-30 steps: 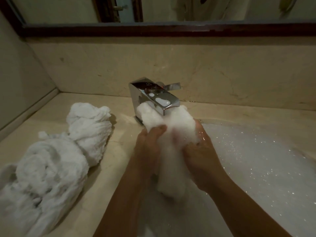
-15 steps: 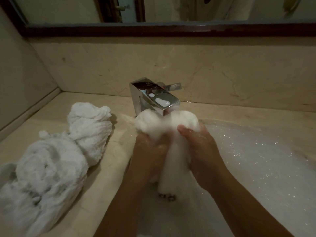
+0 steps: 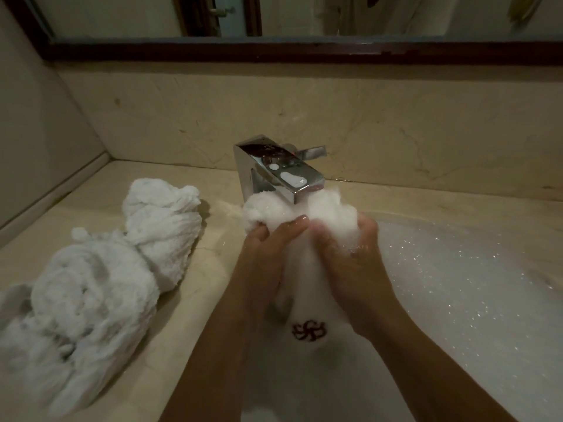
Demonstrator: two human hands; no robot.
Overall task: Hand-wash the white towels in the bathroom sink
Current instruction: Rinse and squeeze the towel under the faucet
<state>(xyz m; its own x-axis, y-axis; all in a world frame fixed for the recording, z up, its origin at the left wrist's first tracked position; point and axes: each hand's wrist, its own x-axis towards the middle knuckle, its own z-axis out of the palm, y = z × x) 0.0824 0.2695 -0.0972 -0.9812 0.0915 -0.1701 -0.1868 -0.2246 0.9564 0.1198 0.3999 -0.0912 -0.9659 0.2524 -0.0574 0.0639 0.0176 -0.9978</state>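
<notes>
Soapy white towel (image 3: 304,263), bunched into a vertical roll, held over the sink near frame centre, just beneath the faucet spout; contact with the spout impossible to tell. Top end bulging in two foamy lobes above the fingers. Bottom end hanging toward 6 o'clock, marked with a dark red embroidered emblem (image 3: 309,330).

Gripped on its 9 o'clock side by the left hand (image 3: 268,257), fingers curled round the cloth, one fingertip laid across the front. Gripped on its 3 o'clock side by the right hand (image 3: 350,263), fingers wrapped into the fabric and flecked with suds. Hands close together, only towel between them.

At 12 o'clock of the towel, a square chrome faucet (image 3: 283,172), dabs of foam on its flat top, lever pointing toward 3 o'clock. From 3 to 5 o'clock, glittering white foam (image 3: 457,284) filling the sink (image 3: 426,222).

At 9 o'clock, well apart from the hands, a heap of twisted white towels (image 3: 100,284) lying on the beige stone counter (image 3: 201,315). Farther out at 12 o'clock, a matching stone backsplash (image 3: 396,126) under a dark wooden mirror frame (image 3: 304,51).
</notes>
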